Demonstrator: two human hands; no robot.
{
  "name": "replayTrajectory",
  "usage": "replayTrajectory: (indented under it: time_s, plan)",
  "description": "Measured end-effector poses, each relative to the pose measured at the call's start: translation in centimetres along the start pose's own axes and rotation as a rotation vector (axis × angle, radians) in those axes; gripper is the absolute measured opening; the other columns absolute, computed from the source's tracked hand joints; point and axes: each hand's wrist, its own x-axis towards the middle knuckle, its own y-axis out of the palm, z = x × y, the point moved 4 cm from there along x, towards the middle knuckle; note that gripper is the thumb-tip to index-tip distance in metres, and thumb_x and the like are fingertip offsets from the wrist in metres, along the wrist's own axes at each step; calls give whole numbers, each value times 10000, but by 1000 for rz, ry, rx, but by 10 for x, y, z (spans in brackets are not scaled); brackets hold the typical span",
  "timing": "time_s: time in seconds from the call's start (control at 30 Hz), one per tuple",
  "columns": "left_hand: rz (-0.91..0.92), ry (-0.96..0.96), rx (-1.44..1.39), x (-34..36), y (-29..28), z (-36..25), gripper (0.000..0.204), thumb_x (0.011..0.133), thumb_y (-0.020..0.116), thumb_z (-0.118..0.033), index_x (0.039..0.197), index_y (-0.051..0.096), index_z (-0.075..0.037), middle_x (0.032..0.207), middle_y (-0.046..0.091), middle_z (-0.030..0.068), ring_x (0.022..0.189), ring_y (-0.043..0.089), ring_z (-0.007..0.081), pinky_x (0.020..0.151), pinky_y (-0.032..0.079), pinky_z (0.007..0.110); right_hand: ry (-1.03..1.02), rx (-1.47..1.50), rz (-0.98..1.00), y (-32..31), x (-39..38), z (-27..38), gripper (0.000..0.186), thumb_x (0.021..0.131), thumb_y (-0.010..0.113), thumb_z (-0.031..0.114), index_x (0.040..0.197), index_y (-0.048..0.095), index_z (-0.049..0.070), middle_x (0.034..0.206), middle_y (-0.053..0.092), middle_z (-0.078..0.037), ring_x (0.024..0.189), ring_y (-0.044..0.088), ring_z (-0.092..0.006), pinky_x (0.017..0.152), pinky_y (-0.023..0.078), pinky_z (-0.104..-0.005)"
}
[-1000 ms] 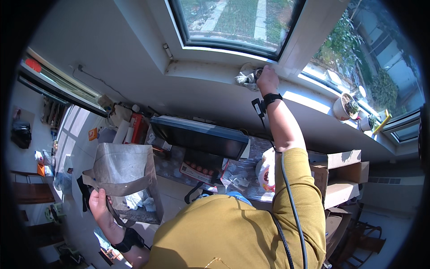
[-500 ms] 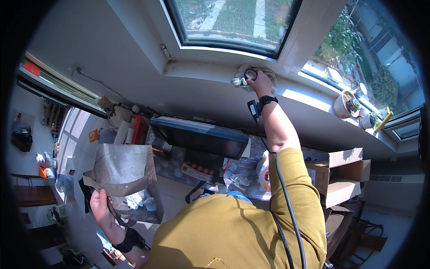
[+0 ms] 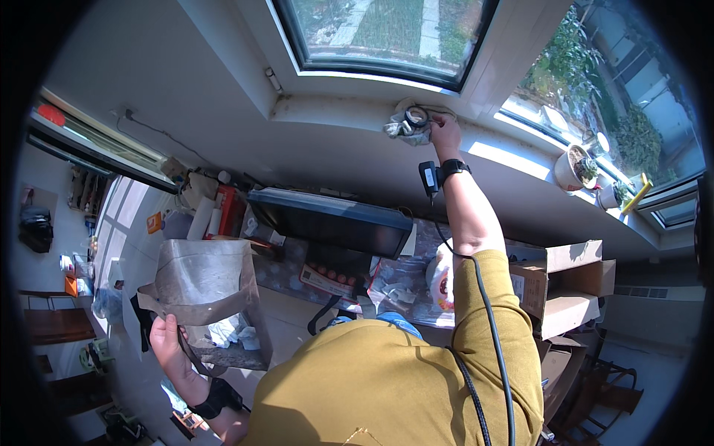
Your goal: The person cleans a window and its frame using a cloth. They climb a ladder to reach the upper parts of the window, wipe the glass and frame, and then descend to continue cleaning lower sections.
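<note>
On the white windowsill, a crumpled pale cloth is left unbagged, right hand grip unclear; below it, a part-filled boxy grey bag is pinched by the left hand.

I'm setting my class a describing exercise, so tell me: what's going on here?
A person's left hand holds an open grey bag by its edge, with crumpled white scraps inside. The right hand is at the windowsill, by the right side of what looks like a crumpled rag; whether it grips anything is unclear. What is probably a roll of tape lies on the rag. Potted plants stand farther right along the sill.
</note>
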Motion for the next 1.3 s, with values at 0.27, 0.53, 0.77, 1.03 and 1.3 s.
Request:
replayTrajectory:
  time_s: [0.27,0.53,0.77,1.03,1.3]
  plan:
    - [-16,0,21,-4,-2,-4,224,922,596,-230,763,501,-104,619,511,-6,523,462,71,501,359,209,-435,-223,-90,-2,-27,50,203,714,724,227,894,670,153,994,580,-92,926,592,-304,798,495,-396]
    - [1,-24,3,-7,-8,0,195,914,606,-206,809,525,-63,667,539,11,558,462,69,534,365,199,-186,-85,-32,5,-10,47,257,709,748,258,919,672,132,1000,585,-103,917,593,-301,792,489,-388]
    - [-45,-42,0,-9,-12,5,219,918,599,-191,765,486,-83,632,509,12,517,443,73,502,352,197,-21,556,156,10,-6,42,317,827,705,239,1029,631,5,848,672,-33,702,601,-81,635,488,-228]
    - [1,-30,21,-8,-7,1,201,918,598,-213,791,511,-85,639,519,-5,523,451,57,496,350,186,5,580,211,0,-27,32,288,841,697,231,1038,631,32,846,656,-5,707,586,-83,600,449,-211]
    - [49,-8,-11,-14,-7,2,202,928,562,-223,953,591,-24,764,593,-7,608,471,46,560,338,176,6,587,474,-24,-33,33,344,810,716,265,1066,631,52,850,619,15,741,537,-74,615,395,-213]
